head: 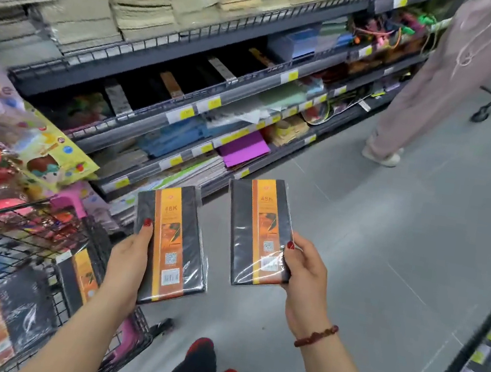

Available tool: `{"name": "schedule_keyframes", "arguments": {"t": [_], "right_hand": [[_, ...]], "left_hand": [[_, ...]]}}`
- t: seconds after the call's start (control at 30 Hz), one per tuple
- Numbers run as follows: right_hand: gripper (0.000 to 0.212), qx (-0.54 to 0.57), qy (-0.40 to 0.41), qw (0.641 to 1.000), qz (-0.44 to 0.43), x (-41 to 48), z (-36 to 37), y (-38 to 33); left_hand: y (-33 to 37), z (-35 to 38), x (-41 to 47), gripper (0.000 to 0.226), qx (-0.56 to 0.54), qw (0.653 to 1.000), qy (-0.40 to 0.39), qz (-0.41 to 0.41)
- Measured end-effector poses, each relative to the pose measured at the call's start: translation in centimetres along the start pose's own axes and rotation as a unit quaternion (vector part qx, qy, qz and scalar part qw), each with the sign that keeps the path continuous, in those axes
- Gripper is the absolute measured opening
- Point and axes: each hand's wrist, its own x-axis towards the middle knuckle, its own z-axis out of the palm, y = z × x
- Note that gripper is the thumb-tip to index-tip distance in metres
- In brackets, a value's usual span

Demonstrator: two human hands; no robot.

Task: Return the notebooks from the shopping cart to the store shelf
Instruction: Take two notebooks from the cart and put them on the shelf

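My left hand (128,260) grips a black notebook with an orange band (190,234), wrapped in clear film, by its left edge. My right hand (304,276) holds a second notebook of the same kind (246,217) by its lower right edge. Both are held face up over the grey floor, side by side and apart. The black wire shopping cart (19,236) stands at lower left with more such notebooks (80,276) inside. On the store shelf (160,110) ahead, a row of similar black notebooks (170,84) lies on a middle tier.
Stacks of beige paper pads (142,10) fill the upper tiers; blue and purple folders (243,150) lie lower down. Colourful toy packs (0,151) hang at left. A person in pink trousers (433,95) stands at upper right beside a cart wheel (479,116). Another shelf edge (474,344) runs along the right.
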Motion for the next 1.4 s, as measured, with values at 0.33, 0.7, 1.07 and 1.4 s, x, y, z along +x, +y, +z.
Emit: {"name": "schedule_keyframes", "arguments": {"t": [0.33, 0.7, 1.07, 1.4], "right_hand": [[0.029, -0.023, -0.014, 1.000, -0.012, 10.9, 1.5, -4.1], [0.029, -0.007, -0.002, 1.000, 0.006, 25.6, 5.6, -10.6], [0.027, -0.049, -0.078, 0.996, 0.017, 39.9, 4.3, -16.7], [0.025, -0.085, -0.146, 0.981, 0.091, 53.4, 2.0, -22.4]], "left_hand": [[6.6, 8.3, 7.2, 0.043, -0.039, 0.999, -0.018, 0.029], [15.8, 14.5, 16.8, 0.047, -0.049, 0.998, -0.032, 0.011], [21.5, 24.9, 21.2, 0.040, -0.073, 0.996, 0.042, 0.023], [24.4, 37.4, 22.4, 0.048, -0.127, 0.983, 0.119, -0.053]]}}
